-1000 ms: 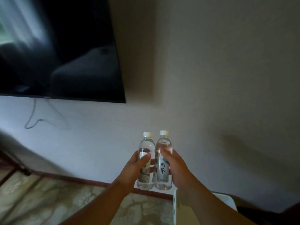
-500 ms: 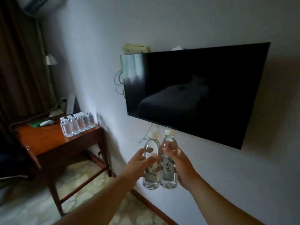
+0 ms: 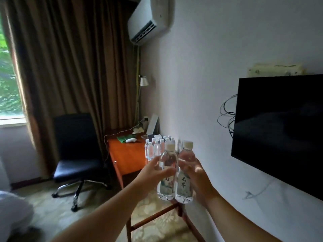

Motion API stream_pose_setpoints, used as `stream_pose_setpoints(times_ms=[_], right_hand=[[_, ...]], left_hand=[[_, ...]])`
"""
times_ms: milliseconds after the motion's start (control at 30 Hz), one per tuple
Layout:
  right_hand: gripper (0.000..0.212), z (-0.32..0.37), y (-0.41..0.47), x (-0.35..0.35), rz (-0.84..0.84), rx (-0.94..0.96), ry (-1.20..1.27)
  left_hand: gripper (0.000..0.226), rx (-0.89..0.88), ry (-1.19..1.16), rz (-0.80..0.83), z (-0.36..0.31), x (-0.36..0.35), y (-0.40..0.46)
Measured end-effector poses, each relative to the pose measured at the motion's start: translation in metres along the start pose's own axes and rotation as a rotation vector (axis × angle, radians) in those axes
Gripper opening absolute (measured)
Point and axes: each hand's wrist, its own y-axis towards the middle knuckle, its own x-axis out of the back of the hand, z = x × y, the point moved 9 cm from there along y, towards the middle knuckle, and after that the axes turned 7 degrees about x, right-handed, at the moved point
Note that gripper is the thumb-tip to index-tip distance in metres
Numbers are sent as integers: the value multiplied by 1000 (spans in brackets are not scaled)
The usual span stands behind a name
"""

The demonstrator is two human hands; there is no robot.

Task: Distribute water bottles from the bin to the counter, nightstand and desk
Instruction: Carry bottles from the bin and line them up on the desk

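Note:
I hold two clear water bottles upright and side by side in front of me. My left hand (image 3: 153, 173) grips the left bottle (image 3: 167, 184), which has a white cap and a pale label. My right hand (image 3: 199, 179) grips the right bottle (image 3: 185, 186), whose label carries dark characters. Beyond them stands a reddish wooden desk (image 3: 126, 154) against the wall. Several more water bottles (image 3: 153, 148) stand in a group on its right side, close to the wall.
A black office chair (image 3: 76, 154) stands left of the desk before brown curtains (image 3: 70, 58). A wall-mounted TV (image 3: 279, 130) hangs on the right, an air conditioner (image 3: 148, 20) above. On the desk lie a green item, a white object and cables. A floor lamp (image 3: 143, 81) rises behind.
My view has swung left along the wall, so the TV slid to the right and the desk, chair and curtains came closer. Both hands still hold the bottles together.

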Motion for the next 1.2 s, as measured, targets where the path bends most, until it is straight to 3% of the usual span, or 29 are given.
stream_pose_setpoints(times_ms=[67,200,333,500,600,833,1067,1200], right_hand=[[45,-16,36,-22,27,16,9],[44,-57,109,-53,86,22,35],[72,-110,184,-75,142,-24,70],[100,-179,266,-93,126,-104,52],[81,-219,302,-107,167,-123,-16],[34,-328,398,-118,141,-212,-98],[55,-417,464,-120,41,-333,-354],[69,-463,480,-107,-123,-398,-457]], left_hand=[[43,-20,20,-37,-2,34,26],[71,-15,21,-104,2,97,85],[77,20,36,-149,13,150,147],[57,56,132,-251,30,220,214],[52,100,176,-282,51,256,250],[64,171,231,-252,106,344,362],[77,203,372,-86,166,408,487],[73,234,359,-15,203,420,543]])
